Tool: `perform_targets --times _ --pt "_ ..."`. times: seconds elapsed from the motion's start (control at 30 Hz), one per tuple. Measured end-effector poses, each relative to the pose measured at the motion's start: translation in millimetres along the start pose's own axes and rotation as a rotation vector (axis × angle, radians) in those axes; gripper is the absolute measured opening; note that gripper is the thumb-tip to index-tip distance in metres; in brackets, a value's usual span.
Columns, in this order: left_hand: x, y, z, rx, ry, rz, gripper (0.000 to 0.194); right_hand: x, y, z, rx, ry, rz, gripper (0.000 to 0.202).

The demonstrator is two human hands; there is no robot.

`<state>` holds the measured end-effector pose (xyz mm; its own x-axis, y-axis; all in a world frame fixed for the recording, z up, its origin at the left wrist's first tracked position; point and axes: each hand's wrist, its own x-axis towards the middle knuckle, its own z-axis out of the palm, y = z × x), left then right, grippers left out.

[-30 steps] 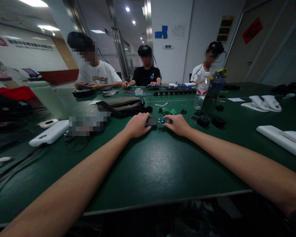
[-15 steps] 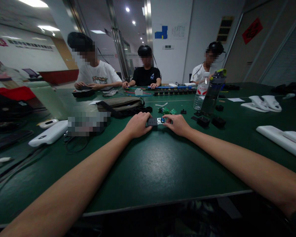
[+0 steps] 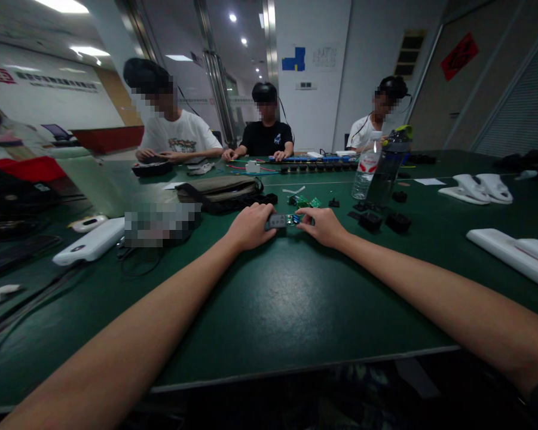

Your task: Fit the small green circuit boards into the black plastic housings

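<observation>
My left hand (image 3: 252, 227) is closed round a small dark grey casing (image 3: 277, 221), held just above the green table (image 3: 291, 304). A small circuit board (image 3: 292, 220) sticks out of the casing's right end. My right hand (image 3: 323, 226) pinches the board's right end between thumb and fingertips. Just beyond the hands lie green circuit boards (image 3: 303, 202) and a thin white strip (image 3: 294, 190). Black block-shaped parts (image 3: 370, 221) lie to the right of my right hand.
A grey-brown bag (image 3: 219, 190), a pale green bottle (image 3: 89, 179) and a white device (image 3: 88, 241) are at left. A clear water bottle (image 3: 366, 173), a dark bottle (image 3: 388, 170) and white moulded pieces (image 3: 513, 254) stand or lie at right. Several people sit around the table.
The casing and board have tilted slightly, and the bright glare on the board has faded. Both hands stay in nearly the same place.
</observation>
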<state>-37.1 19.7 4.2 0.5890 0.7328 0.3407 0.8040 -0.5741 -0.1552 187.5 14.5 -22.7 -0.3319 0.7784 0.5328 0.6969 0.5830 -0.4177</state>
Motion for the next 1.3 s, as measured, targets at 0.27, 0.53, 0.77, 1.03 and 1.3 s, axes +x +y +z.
perform_targets --times 0.27,0.53,0.77,1.03,1.3 --pt "0.2 0.4 -0.6 -0.012 -0.004 -0.007 0.033 -0.2 -3.8 -2.0 -0.017 0.004 0.033 0.028" --pt "0.4 -1.3 1.4 -0.048 0.011 0.014 0.031 -0.2 -0.6 -2.0 0.010 -0.008 -0.003 0.027" --pt "0.3 -2.2 2.0 -0.045 0.021 0.022 0.030 -0.4 0.8 -1.3 0.020 -0.007 -0.011 0.026" --pt "-0.1 -0.4 1.2 -0.038 0.025 0.011 0.030 -1.1 2.0 -0.1 0.022 -0.009 -0.007 0.028" --pt "-0.3 -0.8 0.7 -0.049 0.019 0.024 0.029 -1.5 4.5 2.1 0.020 0.024 -0.030 0.027"
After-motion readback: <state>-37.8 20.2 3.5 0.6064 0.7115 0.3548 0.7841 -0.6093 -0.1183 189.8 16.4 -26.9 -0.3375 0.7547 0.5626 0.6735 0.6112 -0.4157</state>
